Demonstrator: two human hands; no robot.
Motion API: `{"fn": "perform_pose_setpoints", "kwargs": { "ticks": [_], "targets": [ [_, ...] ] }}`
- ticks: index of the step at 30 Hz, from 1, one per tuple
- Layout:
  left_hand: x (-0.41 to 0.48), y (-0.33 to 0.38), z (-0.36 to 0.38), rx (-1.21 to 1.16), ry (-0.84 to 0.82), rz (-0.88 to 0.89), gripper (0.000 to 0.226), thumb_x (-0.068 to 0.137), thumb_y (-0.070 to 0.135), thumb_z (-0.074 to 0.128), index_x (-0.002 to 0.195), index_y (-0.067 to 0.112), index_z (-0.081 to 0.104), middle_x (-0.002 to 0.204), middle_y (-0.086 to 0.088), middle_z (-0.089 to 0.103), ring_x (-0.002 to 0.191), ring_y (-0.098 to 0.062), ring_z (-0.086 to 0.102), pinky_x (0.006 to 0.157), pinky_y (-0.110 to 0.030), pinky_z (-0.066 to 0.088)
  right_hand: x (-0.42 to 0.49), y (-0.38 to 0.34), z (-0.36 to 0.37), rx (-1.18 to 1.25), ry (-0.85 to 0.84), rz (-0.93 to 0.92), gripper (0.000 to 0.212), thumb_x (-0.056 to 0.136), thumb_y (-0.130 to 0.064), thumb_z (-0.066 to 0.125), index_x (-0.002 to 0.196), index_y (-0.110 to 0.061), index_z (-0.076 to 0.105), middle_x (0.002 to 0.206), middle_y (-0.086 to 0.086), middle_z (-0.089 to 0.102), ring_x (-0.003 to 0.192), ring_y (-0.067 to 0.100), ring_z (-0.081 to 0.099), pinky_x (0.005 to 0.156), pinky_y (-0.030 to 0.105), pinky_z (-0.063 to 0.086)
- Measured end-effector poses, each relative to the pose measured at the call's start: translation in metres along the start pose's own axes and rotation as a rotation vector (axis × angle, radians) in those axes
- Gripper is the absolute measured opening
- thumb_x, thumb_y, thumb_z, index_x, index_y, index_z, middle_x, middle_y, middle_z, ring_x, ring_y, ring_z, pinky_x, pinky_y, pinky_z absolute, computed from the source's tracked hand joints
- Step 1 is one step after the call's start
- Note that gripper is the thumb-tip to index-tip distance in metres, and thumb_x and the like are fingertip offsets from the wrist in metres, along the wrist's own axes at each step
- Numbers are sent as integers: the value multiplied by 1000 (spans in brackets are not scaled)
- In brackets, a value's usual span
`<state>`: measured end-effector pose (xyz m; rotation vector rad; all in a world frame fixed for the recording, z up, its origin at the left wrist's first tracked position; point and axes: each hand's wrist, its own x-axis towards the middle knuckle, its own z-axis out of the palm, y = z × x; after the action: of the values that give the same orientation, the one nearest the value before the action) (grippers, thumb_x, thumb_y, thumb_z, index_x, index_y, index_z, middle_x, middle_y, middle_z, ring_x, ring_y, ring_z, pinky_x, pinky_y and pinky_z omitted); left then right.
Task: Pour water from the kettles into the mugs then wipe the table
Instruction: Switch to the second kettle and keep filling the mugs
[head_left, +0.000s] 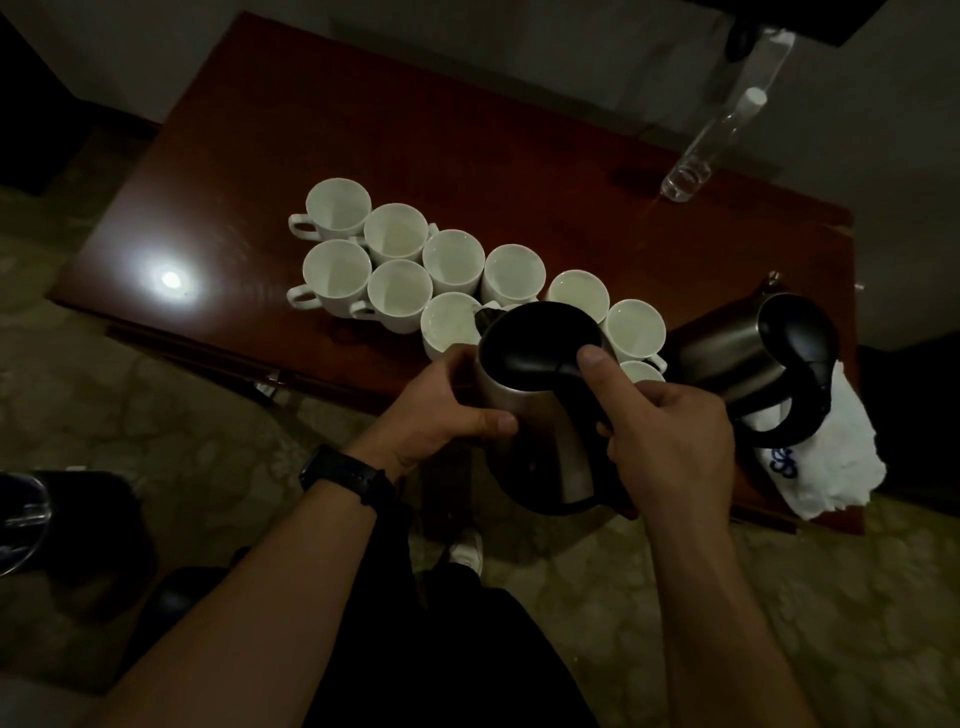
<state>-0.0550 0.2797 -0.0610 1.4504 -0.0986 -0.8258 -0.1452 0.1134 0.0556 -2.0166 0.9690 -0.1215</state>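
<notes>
The right hand (670, 441) grips the black handle of the tilted kettle (535, 395), thumb on the lid. The left hand (431, 410) clasps its steel side. The spout is over one mug (447, 325) in the group of white mugs (395, 260) on the table (363, 130). A second kettle (737, 358) is at the right, just beside a white cloth (831, 467).

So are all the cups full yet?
Done: nothing sure; it's too dim to see water in the mugs. In hand: the right hand grips the kettle by its handle, the left hand steadies it, spout over a near mug. Left: the second kettle sits untouched, and the white cloth lies beside it, so no wiping yet.
</notes>
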Motion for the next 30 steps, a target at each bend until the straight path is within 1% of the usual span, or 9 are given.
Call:
{"fn": "perform_pose_setpoints", "kwargs": {
  "ticks": [3, 6, 9, 12, 20, 22, 26, 28, 30],
  "targets": [
    [0, 2, 0, 13, 2, -2, 102, 35, 57, 100, 125, 33, 59, 134, 3, 67, 129, -18, 61, 111, -50, 49, 1, -1, 0, 13, 3, -4, 61, 64, -90, 54, 47, -32, 64, 41, -4, 55, 36, 7, 48, 48, 30, 38],
    [1, 2, 0, 34, 4, 0, 90, 43, 42, 97, 124, 34, 59, 132, 5, 68, 126, -13, 62, 111, -49, 49, 2, 0, 0, 11, 8, -10, 61, 64, -90, 54, 48, -32, 65, 40, -4, 53, 36, 8, 46, 48, 33, 40],
    [1, 3, 0, 33, 8, -4, 88, 44, 38, 94, 125, 32, 58, 132, 4, 67, 126, -15, 62, 110, -49, 49, 2, 0, 1, 12, 12, -7, 60, 63, -90, 54, 50, -33, 66, 42, -3, 56, 38, 9, 49, 49, 35, 43],
    [1, 4, 1, 27, 5, -8, 90, 44, 38, 93, 126, 30, 57, 135, 1, 65, 129, -19, 60, 111, -50, 48, 3, 1, 1, 18, 6, -8, 61, 63, -90, 54, 49, -32, 66, 42, -2, 56, 37, 8, 48, 48, 33, 40],
    [1, 2, 1, 22, 3, -13, 91, 44, 38, 94, 127, 30, 58, 133, 3, 67, 127, -17, 62, 109, -48, 50, 3, 2, 0, 34, -10, -15, 57, 65, -87, 55, 46, -34, 64, 41, -5, 55, 35, 5, 47, 49, 27, 36],
    [2, 1, 1, 23, 4, -9, 89, 44, 38, 94, 126, 31, 58, 131, 5, 68, 124, -13, 63, 108, -46, 52, 4, 3, 1, 40, 1, -13, 61, 64, -87, 56, 47, -29, 63, 42, -2, 54, 35, 7, 45, 48, 29, 37],
    [2, 3, 0, 52, -4, -6, 95, 40, 45, 97, 126, 35, 58, 132, 7, 67, 126, -13, 62, 109, -45, 51, 3, 7, 1, 56, 23, -19, 68, 65, -87, 57, 53, -20, 64, 45, 6, 55, 38, 14, 46, 48, 35, 39],
    [1, 6, -1, 62, -4, 2, 101, 35, 55, 99, 125, 35, 58, 131, 7, 68, 126, -12, 62, 106, -40, 52, 1, 9, 2, 81, 37, -14, 67, 65, -87, 57, 57, -22, 68, 45, 6, 56, 39, 14, 48, 49, 36, 41],
    [-1, 10, -1, 84, 1, 12, 101, 35, 56, 99, 125, 35, 58, 130, 9, 68, 124, -9, 62, 104, -37, 53, -2, 12, 4, 127, 50, -4, 62, 64, -86, 59, 58, -25, 70, 44, 2, 58, 39, 12, 50, 49, 35, 42]
  ]
}}
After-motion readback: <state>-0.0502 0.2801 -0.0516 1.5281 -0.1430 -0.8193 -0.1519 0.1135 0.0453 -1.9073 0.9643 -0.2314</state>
